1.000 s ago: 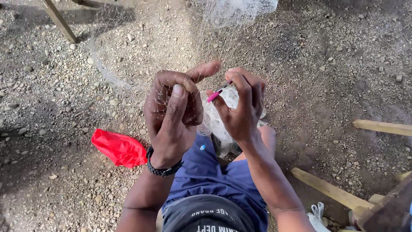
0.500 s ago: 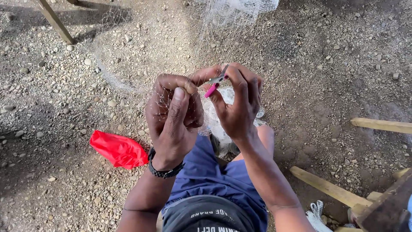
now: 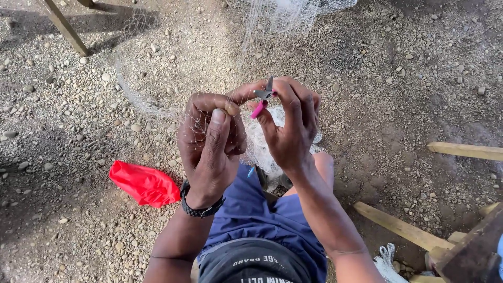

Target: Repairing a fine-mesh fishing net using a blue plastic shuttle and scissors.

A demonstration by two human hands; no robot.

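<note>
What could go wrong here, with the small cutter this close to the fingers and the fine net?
The pink-handled cutter in the right hand sits right by the left hand, so a slip could nick a finger. The thin net bunched in both hands could be cut at the wrong strand.

Bare arms, black beaded bracelet (image 3: 201, 208) on left wrist, blue shorts (image 3: 262, 220).

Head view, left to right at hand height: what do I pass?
Red cloth → left hand pinching fine net → right hand holding pink-handled cutter → pale wooden slat.
</note>
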